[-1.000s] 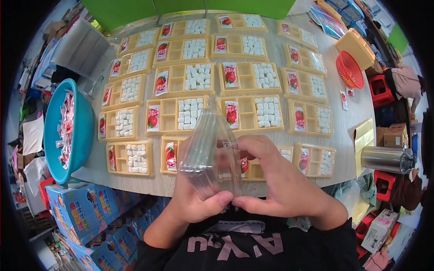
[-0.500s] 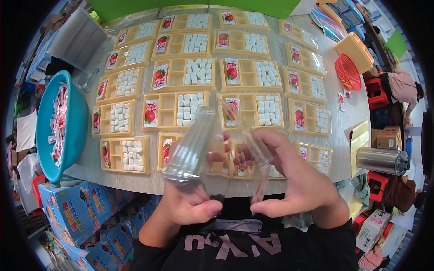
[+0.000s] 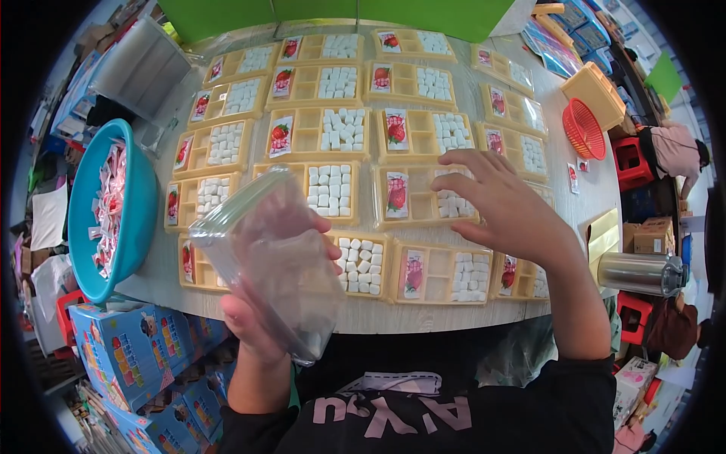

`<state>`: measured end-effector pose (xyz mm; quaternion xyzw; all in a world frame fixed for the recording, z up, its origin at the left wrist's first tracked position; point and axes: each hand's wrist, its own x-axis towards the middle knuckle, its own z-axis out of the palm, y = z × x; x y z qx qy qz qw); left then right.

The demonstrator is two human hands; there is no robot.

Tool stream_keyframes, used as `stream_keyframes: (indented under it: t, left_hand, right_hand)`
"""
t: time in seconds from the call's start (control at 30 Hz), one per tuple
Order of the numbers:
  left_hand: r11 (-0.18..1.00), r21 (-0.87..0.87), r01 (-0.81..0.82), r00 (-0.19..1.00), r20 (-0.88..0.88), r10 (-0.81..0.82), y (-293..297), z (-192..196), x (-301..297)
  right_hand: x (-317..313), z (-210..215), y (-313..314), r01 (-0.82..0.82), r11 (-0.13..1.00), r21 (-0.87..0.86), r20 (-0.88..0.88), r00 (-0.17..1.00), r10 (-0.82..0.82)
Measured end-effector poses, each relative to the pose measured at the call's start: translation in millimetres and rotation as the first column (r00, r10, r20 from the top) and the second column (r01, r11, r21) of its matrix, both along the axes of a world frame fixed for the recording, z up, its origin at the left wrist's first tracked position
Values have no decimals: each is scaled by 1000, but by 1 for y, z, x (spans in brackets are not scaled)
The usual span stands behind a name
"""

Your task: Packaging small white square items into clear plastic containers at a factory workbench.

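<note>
My left hand [image 3: 257, 333] is closed around a stack of clear plastic lids [image 3: 276, 257], held tilted above the near left trays. Its fingertips show past the stack's right side. My right hand [image 3: 510, 212] is spread over a yellow compartment tray [image 3: 426, 213] right of the middle, covering part of its white marshmallows [image 3: 454, 204]. Clear plastic glints along this tray's edge, and a strawberry-printed sachet [image 3: 397, 194] lies in its left compartment. Whether my fingertips touch the tray cannot be made out. The stack partly hides the trays behind it.
Rows of similar filled trays [image 3: 306, 129] cover the table. A teal basin [image 3: 140, 227] of sachets stands left, with blue printed boxes [image 3: 121, 348] below. At the right are a red basket [image 3: 583, 129], loose sachets [image 3: 572, 178] and a steel tumbler [image 3: 639, 273].
The lid stack has moved left and tipped over in my left hand. My right hand has let go of a single clear lid and moved forward and right, over a tray.
</note>
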<state>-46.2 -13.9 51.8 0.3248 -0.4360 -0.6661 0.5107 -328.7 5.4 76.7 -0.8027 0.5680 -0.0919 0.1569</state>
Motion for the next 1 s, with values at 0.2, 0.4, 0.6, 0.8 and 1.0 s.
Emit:
stream_keyframes:
  t: [0.2,0.4,0.6,0.8,1.0]
  left_hand:
    - [981,-59,187,982,46,-184,-19,13,-8]
    - [894,-242,376,925,156,-347,-33,27,-36]
    - [806,-418,420,901,298,-315,-42,23,-60]
    - [805,-372,463,881,289,-374,-47,21,-68]
    - [833,-314,455,890,201,-410,-47,9,-68]
  right_hand:
    - [7,8,3,-55,990,-126,-113,993,41]
    - [40,49,18,1,993,-117,319,947,37]
    - [56,45,26,173,985,-30,645,756,-113]
    - [48,38,31,205,975,-90,618,779,-107]
    - [47,34,31,192,981,-19,625,768,-138]
